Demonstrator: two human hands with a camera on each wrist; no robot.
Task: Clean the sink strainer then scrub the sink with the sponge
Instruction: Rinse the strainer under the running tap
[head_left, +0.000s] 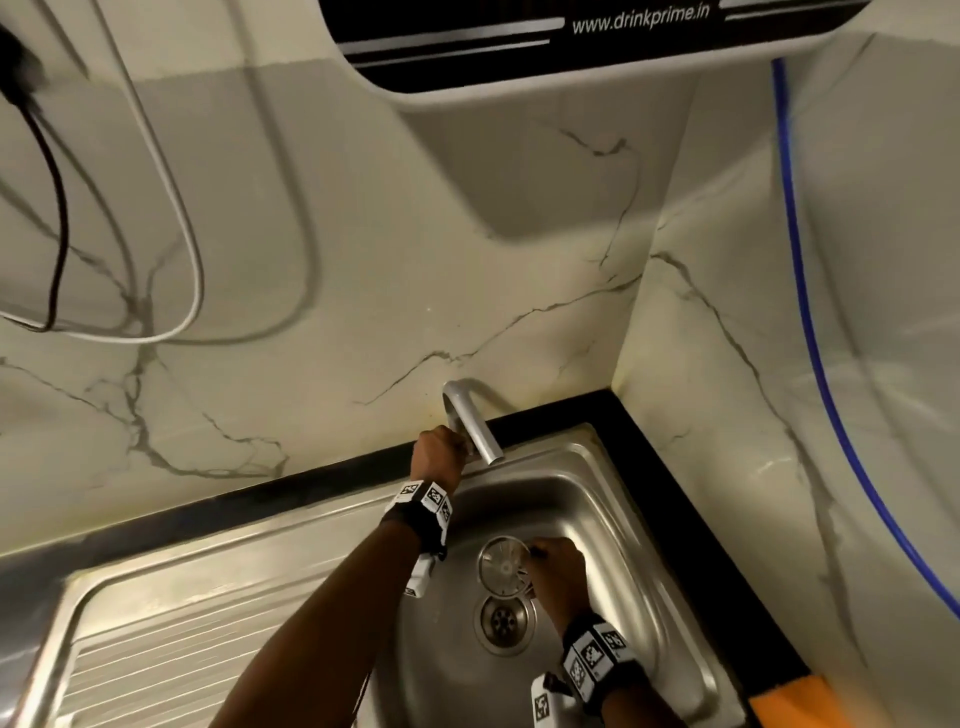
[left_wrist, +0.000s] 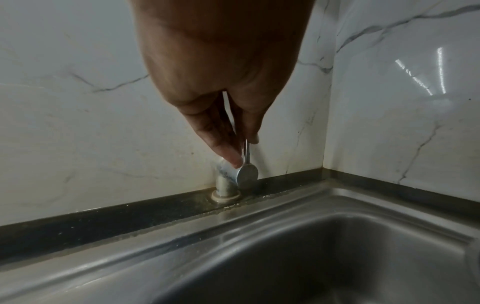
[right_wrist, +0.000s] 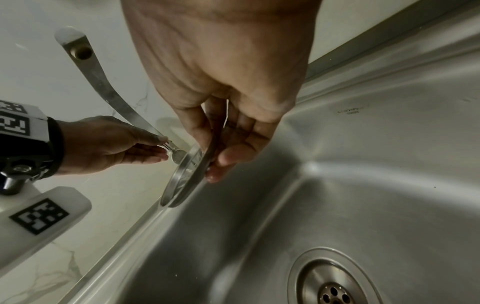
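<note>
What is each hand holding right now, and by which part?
Right hand pinches the strainer by its rim, above the drain. Left hand pinches the tap lever on the faucet.

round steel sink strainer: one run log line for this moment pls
stage: strainer rinse prep | left hand: pinches tap lever | right hand: holds round steel sink strainer over drain | water: none visible

Brushed steel sink (head_left: 613, 499), glossy marble wall (head_left: 363, 234)
</note>
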